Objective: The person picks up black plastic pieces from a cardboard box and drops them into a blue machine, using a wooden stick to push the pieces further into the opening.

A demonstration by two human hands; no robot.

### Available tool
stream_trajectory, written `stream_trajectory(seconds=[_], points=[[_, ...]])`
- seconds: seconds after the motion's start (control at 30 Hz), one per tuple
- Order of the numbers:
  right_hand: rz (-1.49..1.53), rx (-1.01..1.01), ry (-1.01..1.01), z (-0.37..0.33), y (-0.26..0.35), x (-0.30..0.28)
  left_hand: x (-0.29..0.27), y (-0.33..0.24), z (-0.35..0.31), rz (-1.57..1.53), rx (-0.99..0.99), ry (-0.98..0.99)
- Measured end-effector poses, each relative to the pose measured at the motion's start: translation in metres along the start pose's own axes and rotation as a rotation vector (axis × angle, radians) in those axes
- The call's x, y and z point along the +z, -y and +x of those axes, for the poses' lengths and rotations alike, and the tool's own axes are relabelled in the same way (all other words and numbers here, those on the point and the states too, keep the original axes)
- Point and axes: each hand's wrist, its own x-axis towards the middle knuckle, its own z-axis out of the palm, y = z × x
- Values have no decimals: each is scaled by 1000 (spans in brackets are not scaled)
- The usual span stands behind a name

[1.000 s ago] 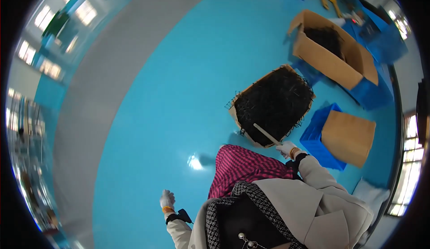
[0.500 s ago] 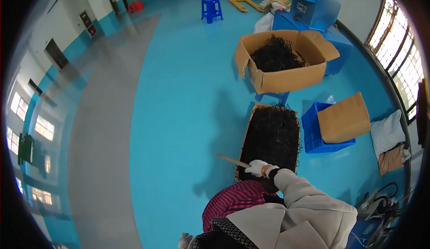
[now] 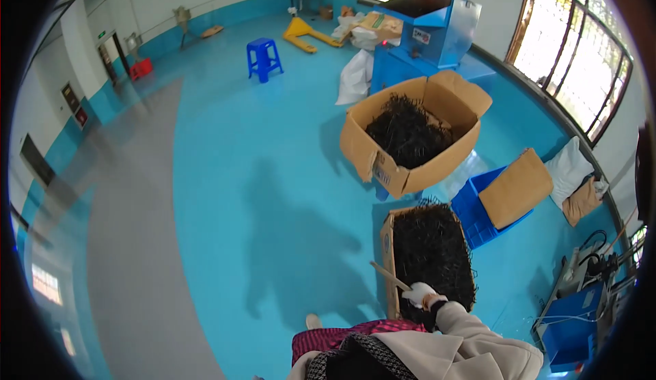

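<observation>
In a white glove, my right hand [image 3: 419,294] is closed round a flat wooden stick [image 3: 388,274]. The stick's free end points up and to the left, past the box's left side. Below the hand lies a long cardboard box [image 3: 388,247] on the floor, filled with a tangle of thin black strips [image 3: 432,243]. Whether the hand touches the strips cannot be made out. My left hand is out of the picture; a light shoe tip [image 3: 313,322] shows beside the red checked cloth at my front.
Beyond stands a larger open carton [image 3: 359,137] of black strips on a blue stool. To the right are a blue crate [image 3: 471,206] with a cardboard piece [image 3: 517,187] and sacks [image 3: 568,168]. Farther off: a blue machine [image 3: 444,35], blue stool [image 3: 264,59] and yellow pallet truck [image 3: 301,35].
My view has swung, so the boxes sit lower in the picture. My right hand keeps hold of the wooden stick over the near box. A pale left hand at the lower edge has gone from view.
</observation>
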Motion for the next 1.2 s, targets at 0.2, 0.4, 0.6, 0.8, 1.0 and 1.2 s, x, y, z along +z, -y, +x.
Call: stream_trajectory(seconds=[0.2, 0.4, 0.6, 0.8, 1.0, 1.2], points=[[296, 133, -157, -14, 71, -2, 92, -327, 169, 46, 83, 213], [264, 169, -82, 80, 116, 8, 208, -577, 187, 162, 379, 403], [203, 128, -72, 172, 287, -70, 202, -638, 266, 395, 307, 464], [152, -146, -157, 231, 446, -174, 187, -653, 339, 216, -64, 465], [295, -130, -234, 250, 526, -224, 215, -718, 463, 62, -454, 720], [526, -9, -416, 288, 584, -282, 373, -981, 536, 1159, 878, 457]])
